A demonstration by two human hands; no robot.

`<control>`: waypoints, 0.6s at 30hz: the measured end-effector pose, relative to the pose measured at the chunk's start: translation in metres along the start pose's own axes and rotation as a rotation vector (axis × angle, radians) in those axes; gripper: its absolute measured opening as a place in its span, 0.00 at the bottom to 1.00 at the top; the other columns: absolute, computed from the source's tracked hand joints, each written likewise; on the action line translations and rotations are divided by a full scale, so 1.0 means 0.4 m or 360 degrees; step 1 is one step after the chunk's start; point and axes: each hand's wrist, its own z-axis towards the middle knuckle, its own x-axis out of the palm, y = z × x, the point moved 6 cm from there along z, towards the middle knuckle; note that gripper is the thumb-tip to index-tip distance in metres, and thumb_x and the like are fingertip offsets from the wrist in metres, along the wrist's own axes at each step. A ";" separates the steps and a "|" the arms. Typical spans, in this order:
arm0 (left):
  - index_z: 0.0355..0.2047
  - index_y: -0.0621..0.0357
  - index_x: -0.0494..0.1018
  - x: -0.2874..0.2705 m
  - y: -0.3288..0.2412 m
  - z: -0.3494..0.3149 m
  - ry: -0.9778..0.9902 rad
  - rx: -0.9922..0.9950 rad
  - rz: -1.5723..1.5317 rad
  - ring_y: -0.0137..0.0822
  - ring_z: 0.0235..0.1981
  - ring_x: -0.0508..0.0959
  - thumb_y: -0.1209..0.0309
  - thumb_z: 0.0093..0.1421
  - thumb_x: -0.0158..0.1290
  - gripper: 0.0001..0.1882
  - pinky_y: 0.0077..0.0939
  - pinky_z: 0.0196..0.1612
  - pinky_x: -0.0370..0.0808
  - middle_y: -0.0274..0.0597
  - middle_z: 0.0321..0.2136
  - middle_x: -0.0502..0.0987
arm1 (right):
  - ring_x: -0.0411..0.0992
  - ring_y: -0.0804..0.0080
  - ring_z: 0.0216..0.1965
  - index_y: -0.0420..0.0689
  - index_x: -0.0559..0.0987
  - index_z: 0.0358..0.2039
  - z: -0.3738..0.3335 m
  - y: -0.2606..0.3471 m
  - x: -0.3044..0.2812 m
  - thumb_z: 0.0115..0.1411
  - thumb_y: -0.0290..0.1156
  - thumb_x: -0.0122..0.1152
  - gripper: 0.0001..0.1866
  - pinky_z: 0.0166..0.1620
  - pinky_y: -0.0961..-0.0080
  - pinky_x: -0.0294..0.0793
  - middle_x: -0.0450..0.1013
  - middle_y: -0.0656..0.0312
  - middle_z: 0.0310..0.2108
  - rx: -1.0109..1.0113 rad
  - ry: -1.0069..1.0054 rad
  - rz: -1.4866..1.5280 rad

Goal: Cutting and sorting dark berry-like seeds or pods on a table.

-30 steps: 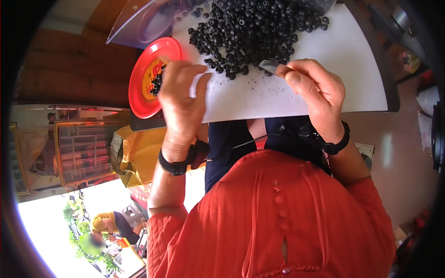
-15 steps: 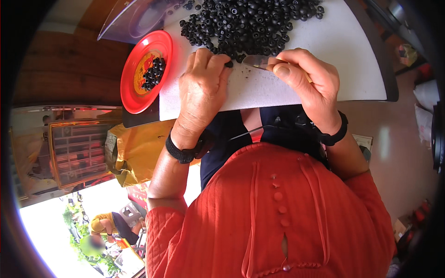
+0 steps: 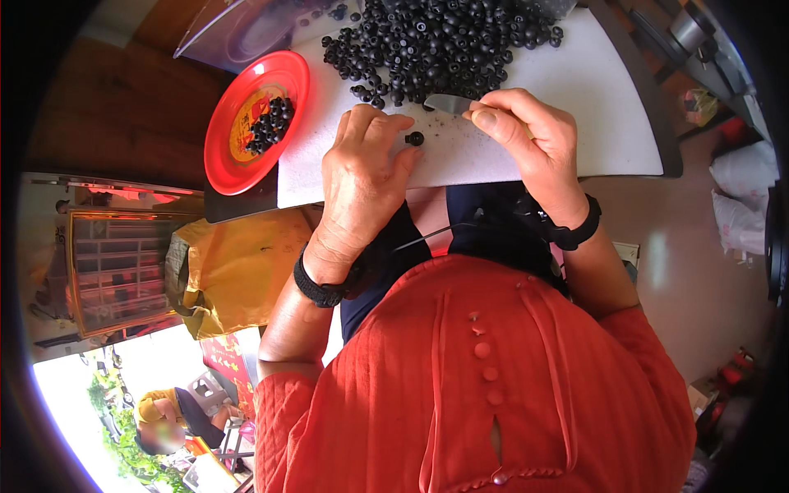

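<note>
A single small round black piece (image 3: 415, 139), with a hole in its top, is on the white work surface (image 3: 493, 160). Beside it, my left hand (image 3: 366, 160) is open, its index finger and thumb apart on either side of the piece. My right hand (image 3: 538, 135) grips a small knife (image 3: 448, 103), the short blade pointing left along the near edge of the pile. That large pile of black pieces (image 3: 436, 49) covers the far part of the surface. At the left, a red plate (image 3: 220, 135) holds a small heap of the same pieces (image 3: 271, 125).
A clear plastic sheet or bin (image 3: 234, 33) stands at the far left of the surface. Below the left edge hangs a yellow bag (image 3: 238, 263). White bags (image 3: 744, 177) lie off to the right. Outside at lower left, a person (image 3: 168, 411) in a yellow top is bent forward.
My left hand has parted its fingers and drawn slightly nearer, leaving the black piece on the surface, apart from the pile. The right hand still holds the knife, shifted a little left.
</note>
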 end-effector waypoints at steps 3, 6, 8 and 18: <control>0.40 0.62 0.80 0.004 -0.009 0.003 -0.0010 0.0184 -0.0021 0.47 0.38 0.80 0.78 0.55 0.65 0.12 0.38 0.40 0.78 0.46 0.37 0.78 | 0.75 0.80 0.26 0.36 0.83 0.36 -0.001 -0.004 0.004 0.68 0.30 0.68 0.08 0.30 0.80 0.73 0.81 0.61 0.27 -0.0024 -0.0028 0.0021; 0.41 0.61 0.81 0.017 -0.017 0.009 0.0045 0.0230 0.0109 0.48 0.40 0.79 0.78 0.55 0.65 0.12 0.40 0.41 0.79 0.46 0.37 0.77 | 0.73 0.79 0.24 0.37 0.83 0.35 0.001 0.002 0.006 0.67 0.30 0.69 0.09 0.28 0.79 0.71 0.79 0.61 0.25 -0.0048 0.0004 -0.0060; 0.40 0.61 0.81 0.029 -0.018 0.015 0.0073 0.0221 0.0229 0.50 0.41 0.79 0.78 0.55 0.64 0.12 0.41 0.41 0.79 0.46 0.37 0.77 | 0.73 0.77 0.23 0.38 0.84 0.34 0.000 0.001 0.007 0.66 0.31 0.70 0.09 0.27 0.78 0.71 0.78 0.61 0.24 -0.0071 -0.0024 -0.0119; 0.43 0.65 0.81 0.016 0.017 0.010 -0.0128 -0.0083 -0.0588 0.40 0.35 0.81 0.80 0.63 0.59 0.08 0.31 0.39 0.77 0.45 0.34 0.78 | 0.72 0.75 0.22 0.39 0.83 0.32 -0.002 0.000 0.013 0.65 0.32 0.71 0.10 0.27 0.77 0.70 0.76 0.60 0.23 -0.0060 -0.0044 -0.0167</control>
